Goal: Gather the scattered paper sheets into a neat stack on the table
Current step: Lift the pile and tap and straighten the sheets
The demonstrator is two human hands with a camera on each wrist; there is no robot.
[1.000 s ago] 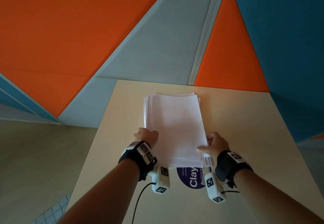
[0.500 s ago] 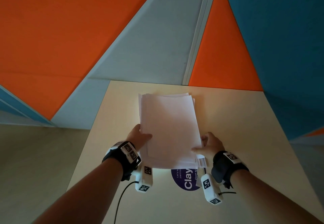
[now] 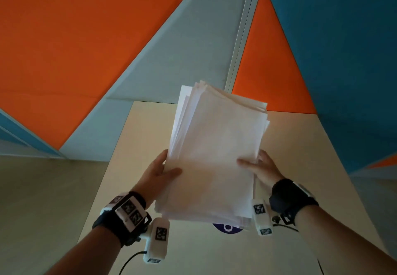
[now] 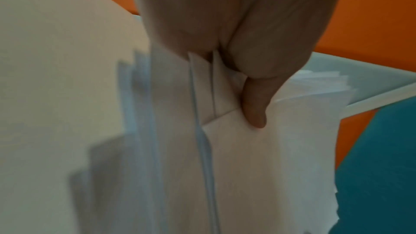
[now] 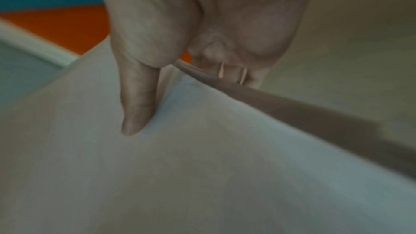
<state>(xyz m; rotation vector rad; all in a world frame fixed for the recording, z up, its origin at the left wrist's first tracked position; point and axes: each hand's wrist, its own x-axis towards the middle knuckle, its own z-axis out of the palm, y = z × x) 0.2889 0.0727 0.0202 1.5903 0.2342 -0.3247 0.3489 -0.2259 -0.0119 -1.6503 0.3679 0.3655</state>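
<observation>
A stack of white paper sheets [image 3: 217,152] is lifted off the beige table [image 3: 300,167] and tilted up, its far edges fanned and uneven. My left hand [image 3: 160,172] grips the stack's left edge, thumb on top and fingers underneath. My right hand [image 3: 261,168] grips the right edge the same way. The left wrist view shows my left thumb [image 4: 254,106] pressing on the paper sheets [image 4: 258,166], with offset sheet edges beside it. In the right wrist view my right thumb [image 5: 137,102] lies on the top of the paper sheets [image 5: 202,166], fingers below the edge.
A round dark-blue sticker [image 3: 227,228] shows on the table just under the stack's near edge. Orange, grey and blue wall panels [image 3: 86,38] rise behind the table. The floor [image 3: 43,199] lies to the left, below the table's left edge.
The stack lay flat on the table with both hands at its sides; both hands have since gripped it and raised it, tilting its far end upward.
</observation>
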